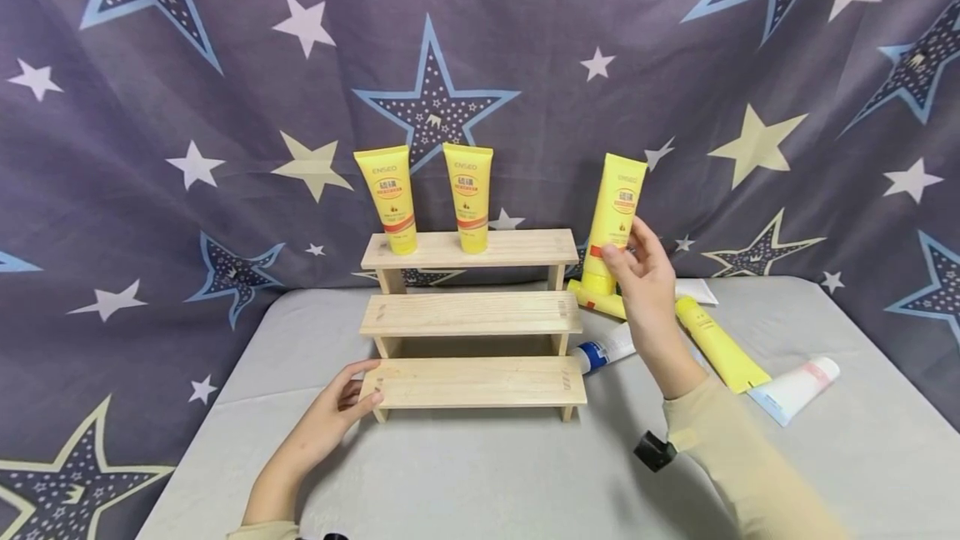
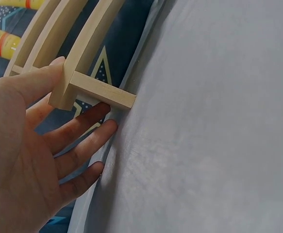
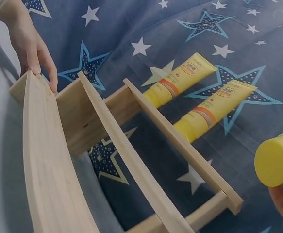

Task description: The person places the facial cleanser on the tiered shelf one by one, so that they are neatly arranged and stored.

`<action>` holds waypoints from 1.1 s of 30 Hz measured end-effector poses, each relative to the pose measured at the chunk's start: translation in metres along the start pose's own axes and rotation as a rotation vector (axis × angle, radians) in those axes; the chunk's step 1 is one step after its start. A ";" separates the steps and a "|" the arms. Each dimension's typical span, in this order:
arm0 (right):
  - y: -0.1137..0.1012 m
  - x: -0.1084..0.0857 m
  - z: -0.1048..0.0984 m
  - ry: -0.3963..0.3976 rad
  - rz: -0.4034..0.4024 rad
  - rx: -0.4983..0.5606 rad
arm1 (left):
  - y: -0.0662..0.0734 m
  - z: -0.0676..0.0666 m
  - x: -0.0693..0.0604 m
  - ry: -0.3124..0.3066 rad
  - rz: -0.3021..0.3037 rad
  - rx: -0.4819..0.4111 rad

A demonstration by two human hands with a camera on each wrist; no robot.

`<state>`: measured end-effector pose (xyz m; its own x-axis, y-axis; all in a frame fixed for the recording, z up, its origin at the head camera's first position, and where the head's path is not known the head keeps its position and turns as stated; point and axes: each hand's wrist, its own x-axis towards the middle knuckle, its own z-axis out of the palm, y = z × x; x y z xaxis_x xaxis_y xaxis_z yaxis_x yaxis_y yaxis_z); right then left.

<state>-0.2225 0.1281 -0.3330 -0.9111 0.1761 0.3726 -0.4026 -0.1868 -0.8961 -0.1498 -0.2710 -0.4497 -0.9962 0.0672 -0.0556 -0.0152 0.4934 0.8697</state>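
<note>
My right hand (image 1: 651, 298) holds a yellow squeeze tube (image 1: 617, 202) upright, cap down, in the air to the right of the three-step wooden display stand (image 1: 472, 312). The fingers and thumb grip the tube's lower part; its yellow cap (image 3: 272, 162) shows at the right edge of the right wrist view. My left hand (image 1: 318, 423) pinches the left end of the stand's lowest board (image 2: 83, 53) between thumb and forefinger, the other fingers spread below. Two matching yellow tubes, one at the left (image 1: 388, 198) and one near the middle (image 1: 470, 198), stand on their caps on the top step.
Right of the stand, several tubes lie on the grey-covered table (image 1: 450, 482): a yellow tube (image 1: 720, 344), a white-and-pink tube (image 1: 797, 387), a white tube with a blue cap (image 1: 603, 348), and another yellow one (image 1: 600, 302). A star-patterned curtain (image 1: 247, 107) hangs behind.
</note>
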 end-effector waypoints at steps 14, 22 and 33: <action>0.017 0.013 0.035 -0.065 -0.093 -0.032 | -0.002 -0.001 -0.002 -0.005 -0.002 -0.007; 0.020 0.025 0.049 -0.073 -0.128 -0.119 | 0.000 0.000 -0.003 -0.004 -0.005 -0.011; 0.024 0.046 0.060 -0.051 -0.125 -0.148 | 0.000 0.000 -0.001 -0.004 0.004 0.001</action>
<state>-0.2793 0.0735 -0.3229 -0.8598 0.1394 0.4912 -0.4986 -0.0218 -0.8666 -0.1487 -0.2713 -0.4497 -0.9959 0.0726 -0.0543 -0.0114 0.4939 0.8694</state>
